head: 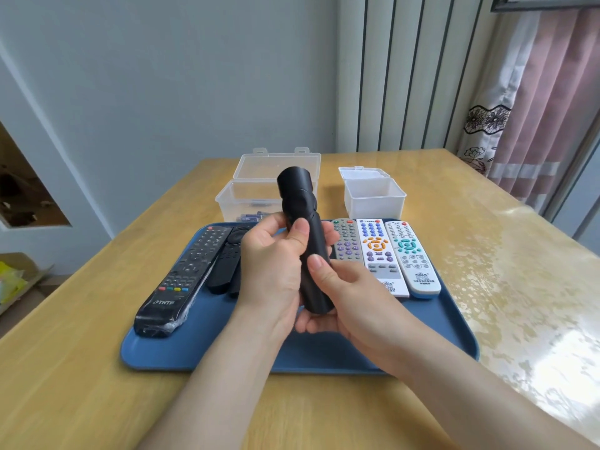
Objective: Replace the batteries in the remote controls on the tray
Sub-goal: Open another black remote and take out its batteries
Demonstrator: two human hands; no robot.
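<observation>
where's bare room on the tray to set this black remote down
The tray is bare along its near strip, between the front rim and the remotes' lower ends. The table right of it is bare too. Crowded: black remotes on the tray's left, light remotes on its right, boxes behind.

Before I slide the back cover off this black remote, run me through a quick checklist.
1. Both hands grip the black remote, left hand and right hand: ok.
2. Smooth back faces up, thumbs on it: ok.
3. Battery compartment exposed: not ok, still closed.
4. Lid open on the clear box, batteries inside: ok.
5. Lid open on the white box: ok; contents cannot tell.
6. Bare space on the tray nearest you: ok.
</observation>
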